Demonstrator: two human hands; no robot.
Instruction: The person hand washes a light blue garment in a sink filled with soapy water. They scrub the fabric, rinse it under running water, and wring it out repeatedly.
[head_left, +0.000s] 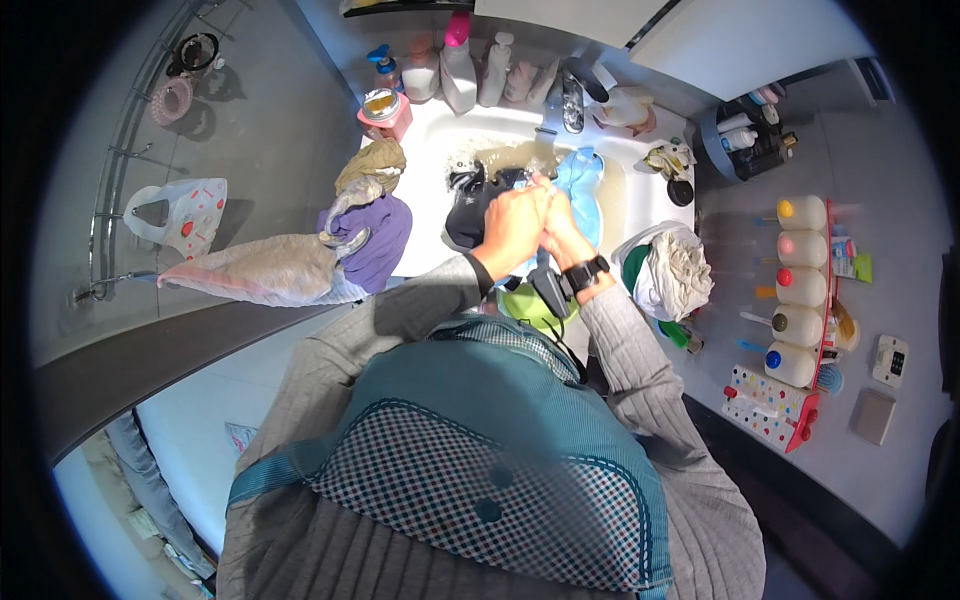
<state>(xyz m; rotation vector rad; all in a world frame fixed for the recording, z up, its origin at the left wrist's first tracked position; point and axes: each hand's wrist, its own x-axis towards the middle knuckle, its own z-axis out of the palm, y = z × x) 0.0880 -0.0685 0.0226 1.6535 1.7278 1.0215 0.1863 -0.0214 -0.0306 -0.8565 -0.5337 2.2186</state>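
Note:
Soapy water fills the white washbasin (427, 232) in front of me, with black cloth (469, 214) at its left and light blue cloth (581, 191) at its right. My left hand (514, 225) and my right hand (559, 221) meet over the middle of the basin, fingers closed together. Blue cloth shows just beside and under them, and both hands appear closed on it, though the fingertips are partly hidden by glare. A watch-like device is strapped to the right wrist.
Purple cloth (375, 240) and a tan cloth (375, 165) lie on the left rim. Bottles, including a pink-capped one (459, 75), line the back. White cloth (675, 270) is heaped at the right edge. A green basin (532, 304) is below; a wall rack with cups (801, 289) hangs right.

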